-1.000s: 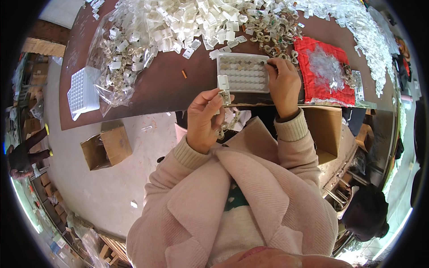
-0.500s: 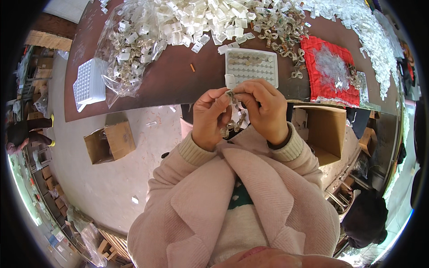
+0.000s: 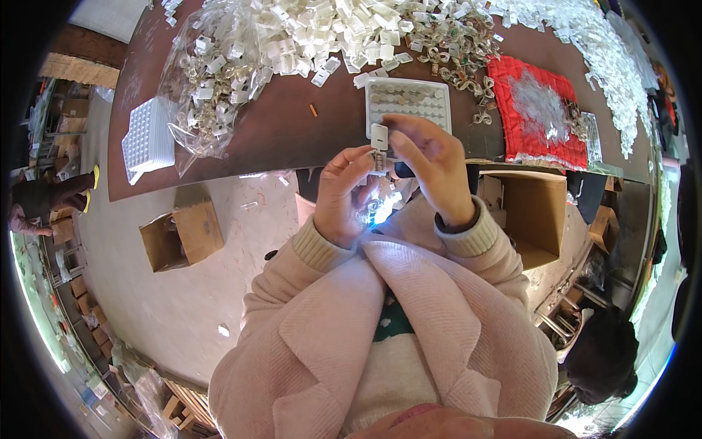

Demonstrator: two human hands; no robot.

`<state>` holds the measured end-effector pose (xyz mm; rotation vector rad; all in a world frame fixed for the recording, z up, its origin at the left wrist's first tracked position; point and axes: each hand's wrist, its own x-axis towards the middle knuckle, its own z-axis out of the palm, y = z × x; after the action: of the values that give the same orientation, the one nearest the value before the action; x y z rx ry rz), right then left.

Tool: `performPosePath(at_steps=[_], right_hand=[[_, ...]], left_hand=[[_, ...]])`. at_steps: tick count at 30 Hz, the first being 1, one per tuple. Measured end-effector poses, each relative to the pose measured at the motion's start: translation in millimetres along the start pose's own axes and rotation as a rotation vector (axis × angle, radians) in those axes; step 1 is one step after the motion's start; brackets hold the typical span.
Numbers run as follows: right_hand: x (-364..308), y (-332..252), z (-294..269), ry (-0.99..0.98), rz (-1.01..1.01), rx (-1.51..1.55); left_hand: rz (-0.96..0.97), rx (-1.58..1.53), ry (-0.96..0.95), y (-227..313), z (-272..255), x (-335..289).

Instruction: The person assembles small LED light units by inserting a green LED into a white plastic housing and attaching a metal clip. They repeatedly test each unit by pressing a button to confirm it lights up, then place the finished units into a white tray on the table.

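At the left end of the brown table (image 3: 292,139), near its front corner, a stack of white dimpled trays (image 3: 148,139) is set down. Below, on the floor, an open cardboard box (image 3: 199,232) is seen. Rightward, a clear plastic bag (image 3: 245,88) is spread, filled with small white parts and tangled strands. Toward the far edge, white plastic cases (image 3: 322,33) are heaped; nearer, a small orange stick (image 3: 313,110) is left by itself. Just off the middle of the front edge, a small white case (image 3: 379,137), lid raised, is pinched between thumb and fingers of the left hand (image 3: 340,192). Beneath it a cluster of lights (image 3: 382,210) is lit bluish-white. Behind, a white tray (image 3: 442,118) is placed near the front edge, small round discs (image 3: 398,99) seated in its farther rows. Beside the case the right hand (image 3: 441,168) is raised, thumb and forefinger parted by a narrow gap; whether anything is held or touched there cannot be told. Beyond, coiled strands (image 3: 457,47) are piled. Farther right, a red cloth (image 3: 515,124) is laid, topped with clear scraps (image 3: 541,102); along the right edge, translucent pieces (image 3: 610,80) are banked.
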<state>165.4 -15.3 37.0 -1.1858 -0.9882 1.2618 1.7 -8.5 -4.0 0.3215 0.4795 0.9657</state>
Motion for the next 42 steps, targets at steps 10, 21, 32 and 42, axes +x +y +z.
performPosePath(at_steps=[10, 21, 32, 42], right_hand=[[2, 4, 0, -0.124, -0.654, -0.265], [1, 8, 11, -0.046, -0.780, -0.361], [-12, 16, -24, -0.155, -0.758, -0.540], [5, 30, -196, 0.774, -0.477, -1.215]], left_hand=[[-0.083, -0.173, -0.094, -2, 3, 1], [-0.119, -0.221, -0.071, -3, 11, -4], [-0.096, -0.131, 0.046, -15, 8, 4], [-0.058, 0.062, 0.023, -18, 11, 9]])
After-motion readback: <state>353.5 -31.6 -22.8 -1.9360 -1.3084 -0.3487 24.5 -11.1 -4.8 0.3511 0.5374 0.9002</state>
